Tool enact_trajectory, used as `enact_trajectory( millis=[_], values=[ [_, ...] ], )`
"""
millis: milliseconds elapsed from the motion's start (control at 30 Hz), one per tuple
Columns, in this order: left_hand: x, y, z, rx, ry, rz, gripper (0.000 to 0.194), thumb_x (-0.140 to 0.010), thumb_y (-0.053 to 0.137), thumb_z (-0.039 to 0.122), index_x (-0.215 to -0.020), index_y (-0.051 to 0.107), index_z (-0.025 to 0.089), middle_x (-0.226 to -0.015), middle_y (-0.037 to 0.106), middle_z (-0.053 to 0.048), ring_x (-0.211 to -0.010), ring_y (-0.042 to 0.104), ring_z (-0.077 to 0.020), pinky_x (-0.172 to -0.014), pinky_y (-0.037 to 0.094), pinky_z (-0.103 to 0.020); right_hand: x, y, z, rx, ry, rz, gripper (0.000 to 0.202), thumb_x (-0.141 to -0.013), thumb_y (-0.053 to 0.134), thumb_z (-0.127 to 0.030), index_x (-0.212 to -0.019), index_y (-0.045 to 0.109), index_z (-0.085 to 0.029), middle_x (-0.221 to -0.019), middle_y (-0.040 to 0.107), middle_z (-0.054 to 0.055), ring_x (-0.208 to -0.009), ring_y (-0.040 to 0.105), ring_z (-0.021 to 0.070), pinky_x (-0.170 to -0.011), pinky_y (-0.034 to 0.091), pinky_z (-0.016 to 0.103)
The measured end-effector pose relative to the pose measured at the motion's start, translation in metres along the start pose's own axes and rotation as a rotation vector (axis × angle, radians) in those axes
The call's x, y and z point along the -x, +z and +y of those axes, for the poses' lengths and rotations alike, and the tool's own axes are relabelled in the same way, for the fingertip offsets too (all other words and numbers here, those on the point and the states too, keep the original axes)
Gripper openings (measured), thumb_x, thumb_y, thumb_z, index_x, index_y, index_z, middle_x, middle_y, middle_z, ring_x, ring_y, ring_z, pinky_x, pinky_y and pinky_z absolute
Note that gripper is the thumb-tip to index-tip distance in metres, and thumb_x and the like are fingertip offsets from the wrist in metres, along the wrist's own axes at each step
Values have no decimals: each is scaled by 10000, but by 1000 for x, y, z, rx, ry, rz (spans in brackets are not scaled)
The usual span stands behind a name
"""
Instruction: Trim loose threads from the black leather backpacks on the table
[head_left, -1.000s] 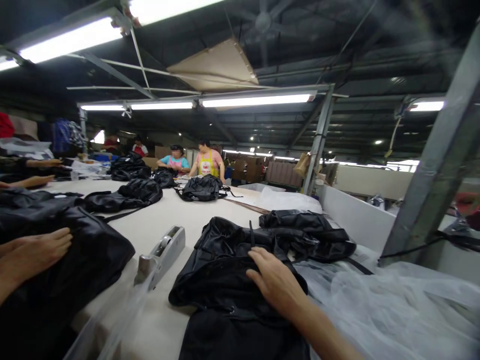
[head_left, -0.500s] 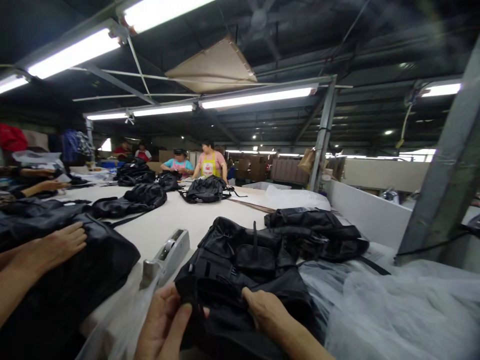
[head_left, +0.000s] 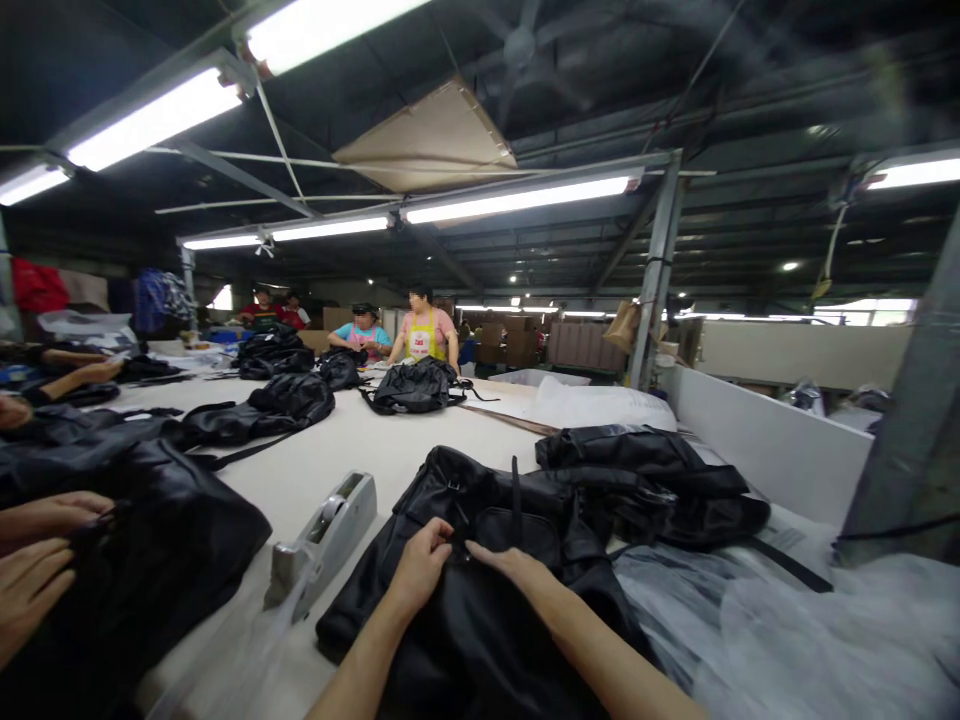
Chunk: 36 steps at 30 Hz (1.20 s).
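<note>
A black backpack [head_left: 480, 640] lies on the table right in front of me, its upper flap folded toward me. My left hand [head_left: 422, 562] has its fingers curled together at the middle of the bag, pinching the flap's edge. Close beside it, my right hand [head_left: 517, 575] grips the same edge, thumb pointing at the left hand. A small dark fitting shows between the two hands, too small to make out. Beyond them are the bag's front pocket [head_left: 517, 530] and an upright narrow strap [head_left: 516, 495].
A grey tape dispenser [head_left: 330, 530] stands left of the backpack. Further left, a co-worker's hands [head_left: 45, 550] handle another black bag [head_left: 172, 520]. More black bags [head_left: 645, 480] and clear plastic bags [head_left: 810, 620] lie to the right. Several people stand across the white table [head_left: 360, 430].
Both my hands have moved forward over the backpack and come close together. The left hand has left the bag's left side, and the flap now lies toward me. The co-worker's hands have shifted left.
</note>
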<state>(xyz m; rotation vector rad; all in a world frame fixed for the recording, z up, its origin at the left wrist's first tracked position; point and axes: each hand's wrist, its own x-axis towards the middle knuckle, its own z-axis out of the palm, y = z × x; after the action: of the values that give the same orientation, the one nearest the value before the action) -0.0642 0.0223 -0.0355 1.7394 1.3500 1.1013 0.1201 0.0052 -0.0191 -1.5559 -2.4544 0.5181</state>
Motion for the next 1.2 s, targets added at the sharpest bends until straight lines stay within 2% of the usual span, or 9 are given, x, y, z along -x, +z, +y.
enact_trajectory(
  millis=[67, 167, 300, 367, 500, 633, 800, 1000, 1200],
  values=[
    [10, -3, -12, -50, -49, -90, 149, -728, 508, 93, -844, 574, 160, -636, 479, 41, -661, 485, -155, -698, 357, -277, -7, -5, -2, 159, 127, 12, 324, -982, 572, -280, -1273, 624, -146, -1076, 710, 122, -1019, 694, 260, -903, 563, 504],
    [26, -12, -13, -101, -95, -173, 169, -721, 509, 126, -866, 588, 163, -639, 474, 41, -660, 463, -156, -680, 331, -273, -12, -11, -1, 306, 233, 64, 342, -1002, 532, -372, -1210, 653, -128, -1055, 714, 142, -1022, 694, 284, -878, 559, 503],
    [41, -20, -7, -134, -104, -206, 188, -733, 502, 197, -889, 603, 164, -702, 503, 21, -708, 474, -165, -709, 334, -281, -10, -6, 5, 378, 222, 144, 670, -880, 654, -571, -1368, 555, -122, -1049, 700, 179, -1005, 690, 330, -864, 543, 483],
    [45, -20, -4, -129, -96, -211, 201, -729, 506, 230, -896, 598, 165, -751, 523, 10, -748, 484, -171, -729, 344, -281, -9, 4, 7, 377, 215, 185, 670, -895, 667, -465, -1434, 491, -110, -1096, 672, 203, -1012, 683, 331, -861, 537, 450],
    [50, -15, 3, -111, -74, -237, 212, -726, 559, 290, -889, 620, 168, -827, 572, -4, -803, 504, -178, -771, 367, -278, -10, 22, 8, 331, 213, 215, 506, -972, 438, -156, -1473, 436, -82, -1134, 646, 199, -1006, 687, 296, -830, 549, 402],
    [49, -11, 6, -96, -82, -243, 157, -726, 559, 287, -813, 615, 168, -819, 595, -6, -839, 529, -186, -812, 379, -282, -8, 26, 7, 265, 218, 207, 472, -973, 319, -54, -1414, 481, -96, -1125, 662, 159, -991, 701, 265, -823, 569, 393],
    [34, -6, -4, -115, -213, -158, 95, -660, 569, 209, -737, 537, 163, -697, 514, 20, -718, 472, -158, -720, 353, -281, -5, 21, 3, 187, 217, 203, 378, -971, 344, -18, -1257, 573, -113, -1104, 680, 104, -994, 700, 226, -850, 580, 388],
    [24, -8, -4, -117, -390, -147, 134, -757, 614, 208, -699, 501, 165, -640, 460, 46, -615, 417, -121, -666, 326, -259, -6, 19, 1, 117, 218, 203, 314, -1009, 350, -63, -1197, 598, -106, -1096, 686, 99, -992, 698, 210, -863, 583, 388],
    [19, 1, 1, -255, -392, -74, 158, -845, 596, 100, -721, 512, 150, -646, 468, 50, -611, 451, -117, -671, 358, -251, -8, 18, -1, 82, 202, 206, 303, -1018, 365, -73, -1194, 611, -98, -1093, 700, 98, -1009, 699, 203, -888, 586, 397]
  ],
)
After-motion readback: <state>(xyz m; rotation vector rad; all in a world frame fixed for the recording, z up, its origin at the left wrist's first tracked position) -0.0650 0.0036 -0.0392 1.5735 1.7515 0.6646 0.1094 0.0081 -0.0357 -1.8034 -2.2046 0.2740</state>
